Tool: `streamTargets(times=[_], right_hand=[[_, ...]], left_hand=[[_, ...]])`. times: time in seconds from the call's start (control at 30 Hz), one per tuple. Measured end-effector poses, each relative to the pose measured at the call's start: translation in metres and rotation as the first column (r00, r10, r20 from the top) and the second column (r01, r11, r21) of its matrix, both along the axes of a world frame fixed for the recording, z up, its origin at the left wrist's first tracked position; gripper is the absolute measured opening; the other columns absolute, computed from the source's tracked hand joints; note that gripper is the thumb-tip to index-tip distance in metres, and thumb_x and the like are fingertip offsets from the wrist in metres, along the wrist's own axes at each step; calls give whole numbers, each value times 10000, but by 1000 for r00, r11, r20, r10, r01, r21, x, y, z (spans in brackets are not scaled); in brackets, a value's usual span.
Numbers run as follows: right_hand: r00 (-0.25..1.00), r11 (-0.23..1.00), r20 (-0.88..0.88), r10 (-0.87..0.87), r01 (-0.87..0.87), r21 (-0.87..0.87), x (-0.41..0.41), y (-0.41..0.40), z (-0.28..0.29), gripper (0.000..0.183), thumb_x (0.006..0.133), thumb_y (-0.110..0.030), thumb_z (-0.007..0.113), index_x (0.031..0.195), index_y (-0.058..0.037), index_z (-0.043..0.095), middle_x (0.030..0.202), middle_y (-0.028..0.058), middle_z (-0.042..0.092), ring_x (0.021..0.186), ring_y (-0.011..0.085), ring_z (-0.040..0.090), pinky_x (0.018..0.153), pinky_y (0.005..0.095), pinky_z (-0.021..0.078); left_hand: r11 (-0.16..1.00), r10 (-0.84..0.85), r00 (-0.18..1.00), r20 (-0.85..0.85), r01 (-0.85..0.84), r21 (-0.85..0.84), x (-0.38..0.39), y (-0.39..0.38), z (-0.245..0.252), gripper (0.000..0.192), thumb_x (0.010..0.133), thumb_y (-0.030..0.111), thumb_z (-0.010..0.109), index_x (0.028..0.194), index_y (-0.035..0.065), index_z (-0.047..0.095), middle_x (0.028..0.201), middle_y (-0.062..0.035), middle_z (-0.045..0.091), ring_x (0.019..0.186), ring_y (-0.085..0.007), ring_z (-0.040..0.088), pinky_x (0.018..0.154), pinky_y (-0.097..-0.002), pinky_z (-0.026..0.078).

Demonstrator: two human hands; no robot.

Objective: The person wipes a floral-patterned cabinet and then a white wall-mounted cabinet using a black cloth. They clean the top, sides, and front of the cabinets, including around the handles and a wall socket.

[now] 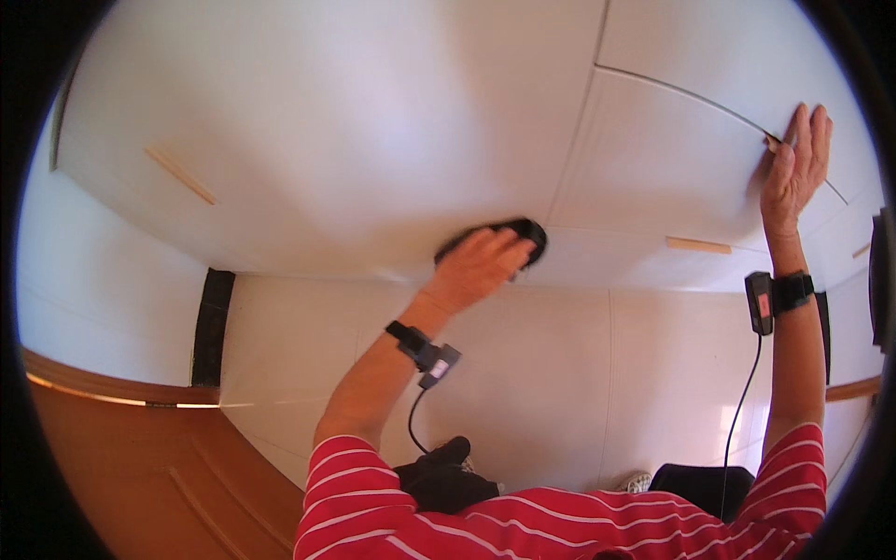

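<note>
My left hand (479,269) grips a black oval object (526,236) and presses it against the lower part of the white wall cabinet or panel (336,126); its exact kind is hidden under my fingers. Raised at the far right, my right hand (798,168) lies against the panel, fingers spread a little, over the dark seam (686,92) between panels. The hand appears to hold nothing. A small brownish piece (772,142) shows beside its thumb at the seam. Each wrist wears a black strap with a small cabled device.
Light wooden strips (180,175) (698,245) sit on the white surface, left and right. Below lies a pale tiled floor (532,378). A brown wooden door (140,476) stands at the lower left, by a black strip (213,327). Dark objects flank my body.
</note>
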State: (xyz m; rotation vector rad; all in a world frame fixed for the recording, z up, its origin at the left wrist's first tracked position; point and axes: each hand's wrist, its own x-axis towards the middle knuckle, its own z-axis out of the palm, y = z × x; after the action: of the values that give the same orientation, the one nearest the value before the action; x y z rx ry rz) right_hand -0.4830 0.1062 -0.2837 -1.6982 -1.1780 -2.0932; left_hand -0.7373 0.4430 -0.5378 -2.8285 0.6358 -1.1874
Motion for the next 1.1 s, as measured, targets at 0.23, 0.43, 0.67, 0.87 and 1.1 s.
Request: streamTargets(times=[0.23,0.43,0.67,0.87,1.1], right_hand=[[1000,999,-10,18,-18,48,-6,13,-6,468,1050,-317,280,1404,-154,538,1498,127,441,1416,303,355,1152,411,254],[992,995,-88,95,-94,22,-8,16,-9,458,1032,-328,361,1413,-134,526,1505,134,427,1425,321,334,1163,428,230],[985,996,-142,95,-94,10,-10,15,-14,449,1035,-340,381,1419,-156,522,1531,117,392,1443,306,304,1169,418,216],[990,999,-136,40,-44,-25,-5,15,-15,460,1046,-355,355,1435,-157,500,1535,119,382,1444,314,298,1173,422,212],[994,997,-89,64,-68,-48,-3,10,-16,460,1048,-348,358,1435,-143,500,1528,125,390,1435,332,311,1166,431,236]], left_hand=[[939,339,690,639,-203,-278,4,44,196,397,835,-7,579,1232,-18,581,1427,-201,472,1318,-443,402,1109,-518,299],[986,169,706,688,-128,-110,39,10,254,488,833,89,582,1316,27,555,1481,-165,427,1365,-414,354,1131,-466,283],[993,25,919,394,-67,93,52,-41,123,375,820,113,639,1192,74,615,1378,-49,505,1279,-343,437,946,-493,421],[992,15,959,282,-50,117,36,-27,38,306,817,95,672,1122,111,653,1321,-30,556,1245,-349,477,999,-497,414],[940,337,812,477,-257,-227,24,16,77,360,849,0,580,1209,14,564,1417,-191,468,1325,-473,400,1082,-609,333]])
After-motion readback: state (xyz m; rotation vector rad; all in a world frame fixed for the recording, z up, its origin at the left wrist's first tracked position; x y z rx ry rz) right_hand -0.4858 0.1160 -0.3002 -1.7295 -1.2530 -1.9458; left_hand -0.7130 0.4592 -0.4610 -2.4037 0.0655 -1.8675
